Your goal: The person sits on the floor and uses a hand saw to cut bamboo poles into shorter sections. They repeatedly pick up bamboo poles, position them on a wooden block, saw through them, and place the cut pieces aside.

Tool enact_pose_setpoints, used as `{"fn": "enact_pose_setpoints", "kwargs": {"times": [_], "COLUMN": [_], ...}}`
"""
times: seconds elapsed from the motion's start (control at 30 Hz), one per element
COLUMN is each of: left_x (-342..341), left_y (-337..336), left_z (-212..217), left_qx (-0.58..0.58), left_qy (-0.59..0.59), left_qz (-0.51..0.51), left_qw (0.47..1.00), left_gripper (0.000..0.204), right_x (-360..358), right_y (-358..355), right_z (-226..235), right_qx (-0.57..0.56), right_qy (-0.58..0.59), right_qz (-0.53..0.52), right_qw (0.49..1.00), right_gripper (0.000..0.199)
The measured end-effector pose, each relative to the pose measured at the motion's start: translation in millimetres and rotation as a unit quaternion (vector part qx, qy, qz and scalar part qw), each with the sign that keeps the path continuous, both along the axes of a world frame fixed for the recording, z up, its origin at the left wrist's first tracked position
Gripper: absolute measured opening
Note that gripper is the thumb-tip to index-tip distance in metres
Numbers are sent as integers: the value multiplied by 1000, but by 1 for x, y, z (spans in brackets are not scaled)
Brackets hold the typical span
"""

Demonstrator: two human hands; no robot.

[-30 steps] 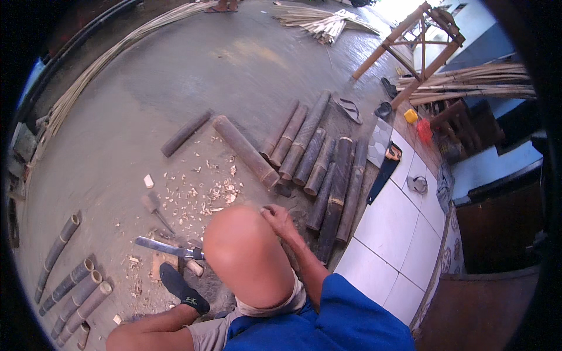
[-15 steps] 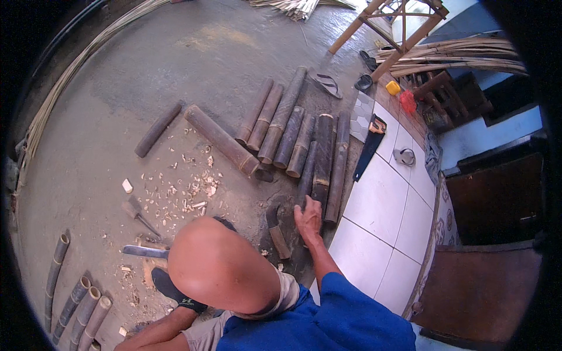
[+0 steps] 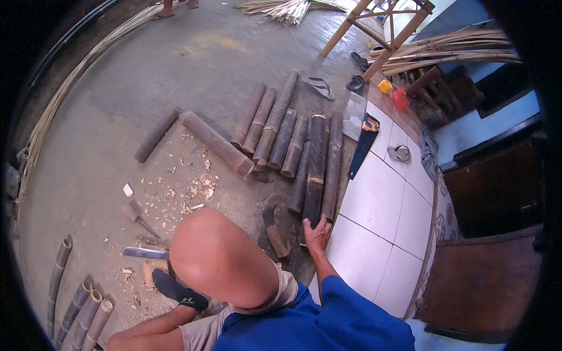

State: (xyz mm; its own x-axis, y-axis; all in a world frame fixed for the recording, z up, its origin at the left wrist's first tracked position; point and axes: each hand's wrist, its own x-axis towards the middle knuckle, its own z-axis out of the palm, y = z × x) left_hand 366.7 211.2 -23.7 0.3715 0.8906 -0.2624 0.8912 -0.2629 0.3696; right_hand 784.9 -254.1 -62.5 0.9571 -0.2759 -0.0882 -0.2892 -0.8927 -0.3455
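Right hand (image 3: pixel 317 233) at a dark-brown, cylindrical bamboo tube (image 3: pixel 315 167), grip unclear; left hand unseen. Looks stiff, hefty: mid-length, just ahead, should balance.

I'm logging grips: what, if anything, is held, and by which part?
Right hand at the near end of a dark bamboo; whether gripped cannot be told. Left hand unseen.

bamboo tube (image 3: pixel 315 190): dark brown | shirt (image 3: pixel 328 319): blue | tiles (image 3: pixel 374 199): white | shorts (image 3: pixel 202 334): beige
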Motion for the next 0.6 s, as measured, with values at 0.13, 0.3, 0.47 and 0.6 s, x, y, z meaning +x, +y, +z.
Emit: {"fn": "enact_pose_setpoints", "kwargs": {"times": [0.13, 0.3, 0.47, 0.6], "left_x": [-4, -10, -20, -27], "left_y": [1, -2, -3, 0], "left_z": [4, 8, 12, 18], "left_qx": [3, 7, 11, 17], "left_qy": [0, 1, 4, 6], "left_qz": [-3, -1, 4, -9], "left_qw": [1000, 1000, 1000, 1000], "left_gripper": [45, 47, 50, 52], "right_x": [49, 121, 143, 139], "right_y": [-9, -37, -69, -82], "right_z": [1, -25, -49, -14], "right_qx": [-39, 64, 156, 517], "right_qy": [-69, -11, 17, 92], "right_qz": [-11, -48, -26, -101], "right_qw": [997, 997, 987, 845], "right_gripper": [71, 76, 81, 73]}}
